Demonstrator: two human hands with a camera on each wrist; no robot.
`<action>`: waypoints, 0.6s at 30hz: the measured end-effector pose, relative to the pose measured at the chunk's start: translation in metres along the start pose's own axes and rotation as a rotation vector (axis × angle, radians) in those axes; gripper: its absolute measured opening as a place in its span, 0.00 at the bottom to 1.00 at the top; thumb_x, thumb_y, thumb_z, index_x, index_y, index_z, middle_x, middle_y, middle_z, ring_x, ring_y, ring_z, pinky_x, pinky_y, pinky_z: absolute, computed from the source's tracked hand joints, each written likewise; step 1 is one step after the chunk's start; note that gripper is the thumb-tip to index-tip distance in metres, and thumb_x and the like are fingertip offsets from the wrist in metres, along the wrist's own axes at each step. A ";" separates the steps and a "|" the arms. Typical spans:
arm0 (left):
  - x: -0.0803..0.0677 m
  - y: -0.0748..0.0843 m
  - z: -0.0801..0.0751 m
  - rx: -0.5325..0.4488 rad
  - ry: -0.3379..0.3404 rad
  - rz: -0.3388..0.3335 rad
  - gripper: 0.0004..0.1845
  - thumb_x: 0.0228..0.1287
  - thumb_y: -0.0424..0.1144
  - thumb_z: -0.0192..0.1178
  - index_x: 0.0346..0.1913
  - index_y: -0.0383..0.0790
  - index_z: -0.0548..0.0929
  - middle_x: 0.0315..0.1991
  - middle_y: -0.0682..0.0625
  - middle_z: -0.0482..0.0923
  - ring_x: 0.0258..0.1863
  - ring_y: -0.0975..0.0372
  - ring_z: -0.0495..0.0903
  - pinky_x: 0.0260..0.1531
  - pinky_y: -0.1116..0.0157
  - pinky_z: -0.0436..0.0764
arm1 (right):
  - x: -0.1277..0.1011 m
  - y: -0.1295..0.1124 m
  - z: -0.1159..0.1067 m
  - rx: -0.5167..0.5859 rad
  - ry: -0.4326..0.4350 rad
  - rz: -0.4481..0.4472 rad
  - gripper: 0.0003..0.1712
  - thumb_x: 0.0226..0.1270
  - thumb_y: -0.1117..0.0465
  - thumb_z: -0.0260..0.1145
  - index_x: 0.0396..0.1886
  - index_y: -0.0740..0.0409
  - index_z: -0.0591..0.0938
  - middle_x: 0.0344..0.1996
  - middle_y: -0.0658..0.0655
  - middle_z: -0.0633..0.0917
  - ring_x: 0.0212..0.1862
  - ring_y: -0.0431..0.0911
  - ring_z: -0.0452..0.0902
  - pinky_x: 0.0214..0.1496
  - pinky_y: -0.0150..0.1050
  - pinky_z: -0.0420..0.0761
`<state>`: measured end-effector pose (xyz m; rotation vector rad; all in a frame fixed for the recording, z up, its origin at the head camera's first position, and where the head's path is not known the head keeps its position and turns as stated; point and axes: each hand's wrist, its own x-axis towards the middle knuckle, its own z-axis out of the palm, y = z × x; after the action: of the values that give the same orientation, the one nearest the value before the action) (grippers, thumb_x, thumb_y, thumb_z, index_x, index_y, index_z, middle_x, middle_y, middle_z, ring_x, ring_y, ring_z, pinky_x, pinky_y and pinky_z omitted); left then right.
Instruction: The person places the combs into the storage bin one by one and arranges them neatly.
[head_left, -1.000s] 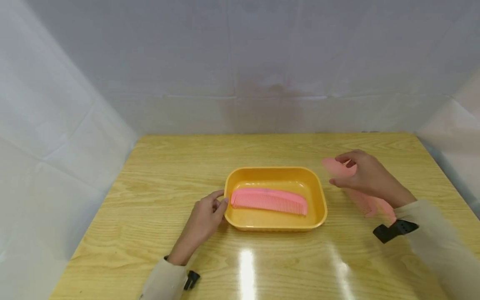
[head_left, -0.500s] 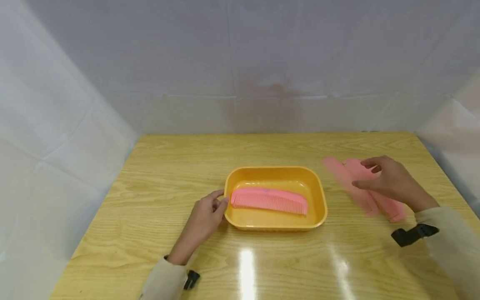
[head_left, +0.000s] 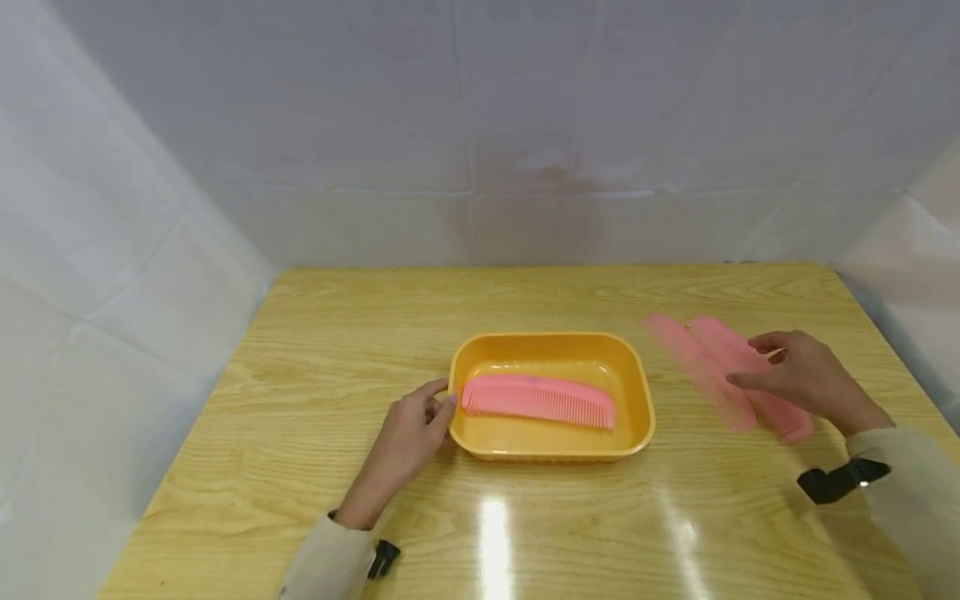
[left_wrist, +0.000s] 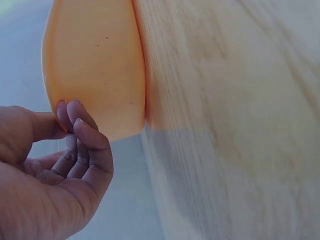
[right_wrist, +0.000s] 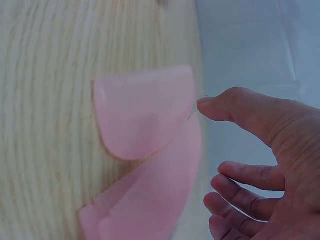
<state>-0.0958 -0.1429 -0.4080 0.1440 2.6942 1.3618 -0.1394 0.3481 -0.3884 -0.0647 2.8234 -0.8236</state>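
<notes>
Nearest, left hand (head_left: 408,433) pinching rim of one yellow tray (head_left: 637,392) holding one pink comb (head_left: 537,401); farther right, right hand (head_left: 806,379) slack-fingered, empty, over two overlapping pink combs (head_left: 708,367), overlap clear only from right wrist.

The tray (head_left: 633,392) is a warm orange-yellow, plain inside and out; from the left wrist its outer wall shows a paler peach-orange with a few tiny dark specks. The comb in the tray (head_left: 537,401) is solid pink, its fine teeth giving a close ribbed pattern along one edge. The two combs on the bench (head_left: 712,367) are a paler pink, plain in colour. The bench (head_left: 337,350) is light yellow wood with darker wavy grain lines and white glossy reflections. The sleeves (head_left: 911,492) are pale beige. The wrist strap (head_left: 838,482) is black. The backdrop (head_left: 480,125) is white-grey with faint creases.
</notes>
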 end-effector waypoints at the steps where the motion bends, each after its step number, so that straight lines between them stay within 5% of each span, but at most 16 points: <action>1: 0.000 0.000 0.000 0.001 0.000 -0.002 0.22 0.79 0.39 0.53 0.68 0.30 0.75 0.26 0.52 0.79 0.24 0.55 0.80 0.18 0.67 0.73 | -0.001 0.002 0.000 0.002 -0.002 0.003 0.48 0.63 0.42 0.74 0.65 0.78 0.71 0.58 0.78 0.75 0.54 0.67 0.74 0.45 0.57 0.81; 18: -0.002 0.001 0.001 -0.004 -0.005 0.002 0.22 0.79 0.39 0.53 0.68 0.31 0.75 0.25 0.52 0.79 0.22 0.60 0.77 0.18 0.67 0.72 | -0.012 0.032 0.010 0.024 0.010 0.051 0.47 0.62 0.44 0.75 0.61 0.81 0.72 0.49 0.76 0.82 0.43 0.58 0.82 0.37 0.42 0.80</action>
<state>-0.0940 -0.1422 -0.4075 0.1493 2.6882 1.3648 -0.1253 0.3711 -0.4117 0.0155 2.8116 -0.8490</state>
